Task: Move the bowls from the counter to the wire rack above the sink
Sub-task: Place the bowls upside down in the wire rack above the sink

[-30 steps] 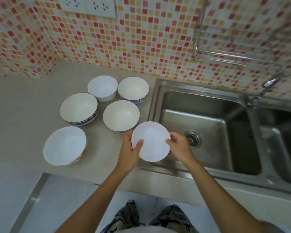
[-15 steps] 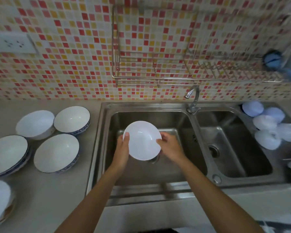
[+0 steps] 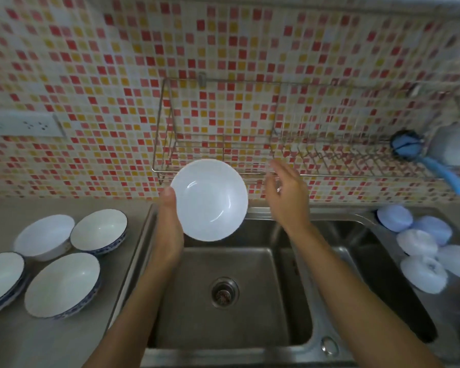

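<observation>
Head view: raised since half a second ago, white bowl point(image 3: 209, 200) now up in front of the wire rack point(image 3: 223, 155) edge, above the sink point(image 3: 223, 274). Held only by the left hand point(image 3: 169, 221), thumb over the rim. Right hand point(image 3: 286, 193) let go, fingers spread and blurred, just beside the bowl. Plain, glossy, upright, slightly tilted toward the camera. Four bowls point(image 3: 63, 284) left on the counter point(image 3: 16, 341).

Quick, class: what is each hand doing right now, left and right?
Left hand: holds the white bowl by its rim, raised in front of the wire rack.
Right hand: open, fingers straight, holding nothing.
</observation>
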The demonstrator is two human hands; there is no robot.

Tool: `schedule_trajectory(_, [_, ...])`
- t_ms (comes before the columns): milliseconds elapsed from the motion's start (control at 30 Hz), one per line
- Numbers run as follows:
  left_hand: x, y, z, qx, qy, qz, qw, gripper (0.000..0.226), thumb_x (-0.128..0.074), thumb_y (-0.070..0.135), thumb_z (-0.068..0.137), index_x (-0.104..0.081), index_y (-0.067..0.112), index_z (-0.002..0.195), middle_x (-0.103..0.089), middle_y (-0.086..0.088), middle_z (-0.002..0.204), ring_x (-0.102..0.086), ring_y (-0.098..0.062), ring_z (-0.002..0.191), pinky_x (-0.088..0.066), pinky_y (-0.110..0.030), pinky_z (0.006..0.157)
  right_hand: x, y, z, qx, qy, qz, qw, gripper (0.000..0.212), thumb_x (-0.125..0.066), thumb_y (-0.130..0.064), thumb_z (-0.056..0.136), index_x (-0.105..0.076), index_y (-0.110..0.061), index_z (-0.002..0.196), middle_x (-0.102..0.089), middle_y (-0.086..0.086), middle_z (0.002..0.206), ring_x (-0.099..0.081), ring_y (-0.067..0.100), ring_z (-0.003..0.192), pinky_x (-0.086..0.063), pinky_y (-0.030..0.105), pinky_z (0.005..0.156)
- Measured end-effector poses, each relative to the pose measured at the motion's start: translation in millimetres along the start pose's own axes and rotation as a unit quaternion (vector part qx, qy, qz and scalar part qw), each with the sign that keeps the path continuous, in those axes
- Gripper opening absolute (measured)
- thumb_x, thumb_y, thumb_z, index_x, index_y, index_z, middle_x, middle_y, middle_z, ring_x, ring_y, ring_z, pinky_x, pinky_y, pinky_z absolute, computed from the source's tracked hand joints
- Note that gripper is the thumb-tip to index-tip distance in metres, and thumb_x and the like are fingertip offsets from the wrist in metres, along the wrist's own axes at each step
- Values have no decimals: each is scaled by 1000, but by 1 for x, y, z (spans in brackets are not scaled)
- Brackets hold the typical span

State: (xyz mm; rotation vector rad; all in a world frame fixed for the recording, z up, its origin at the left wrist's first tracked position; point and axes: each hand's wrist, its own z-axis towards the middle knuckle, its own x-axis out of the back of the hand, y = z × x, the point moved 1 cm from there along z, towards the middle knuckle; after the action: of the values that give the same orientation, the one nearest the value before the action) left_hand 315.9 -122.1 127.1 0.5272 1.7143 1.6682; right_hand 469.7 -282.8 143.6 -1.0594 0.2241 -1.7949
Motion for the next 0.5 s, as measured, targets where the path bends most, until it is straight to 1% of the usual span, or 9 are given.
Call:
schedule_trajectory(67, [-6,21,12,-58,-17,41,997,34,-30,58,94,-49,46,118,-56,6,126,-57,-20,116,-52,-45,92,2,9,21,18,-5,-41,999,40,-48,-27,100,-54,-9,135,-55,8,140,-46,22,133,-28,29,112])
schedule_trajectory(133, [-14,35,26,-108,-49,85,989,41,-33,61,91,-44,44,127,-50,7,132,-53,-24,120,-54,-49,89,-2,22,35,20,-30,-87,996,44,-43,-30,101,-50,-8,139,-50,10,144,-42,26,137,-22,35,117])
schedule_trajectory(167, [-19,41,32,-124,-48,108,985,44,-33,62,90,-42,44,129,-48,11,132,-52,-21,120,-55,-45,87,-6,28,37,26,-49,-119,991,47,-38,-34,102,-47,-8,141,-48,11,146,-39,26,139,-16,37,119])
schedule_trajectory(233, [-30,55,40,-171,-36,142,974,37,-35,59,92,-38,48,128,-45,22,126,-50,-11,117,-53,-26,82,-19,40,33,57,-76,-201,975,53,-28,-39,104,-47,-7,141,-47,11,147,-37,25,141,1,38,122])
schedule_trajectory(267, [-37,61,44,-198,-35,161,966,35,-37,55,94,-36,48,129,-44,25,124,-49,-8,115,-51,-16,78,-24,44,30,68,-75,-232,967,54,-26,-39,104,-47,-6,141,-48,11,146,-36,25,141,6,38,122])
schedule_trajectory(300, [-44,67,48,-220,-36,185,957,37,-39,51,95,-34,47,131,-42,24,124,-47,-6,115,-48,-11,74,-28,45,27,69,-68,-246,964,54,-27,-39,104,-48,-5,140,-48,12,145,-37,25,141,8,38,122])
schedule_trajectory(333, [-50,70,56,-244,-38,212,946,40,-41,49,96,-33,43,135,-41,19,129,-46,-7,115,-47,-10,75,-30,46,26,67,-58,-252,964,53,-29,-38,103,-49,-4,139,-49,13,145,-37,25,141,7,39,122])
schedule_trajectory(400, [-64,73,69,-283,-51,281,916,48,-43,47,96,-29,37,141,-36,5,139,-41,-8,119,-42,-18,88,-31,44,26,65,-45,-256,963,53,-29,-37,103,-48,-3,139,-49,13,145,-37,25,141,5,39,122])
schedule_trajectory(500, [-87,64,90,-310,-86,407,855,60,-46,49,94,-21,33,147,-27,-3,146,-34,-11,123,-36,-26,101,-31,42,26,61,-36,-245,967,53,-30,-38,103,-48,-5,140,-49,12,145,-37,25,141,7,38,122])
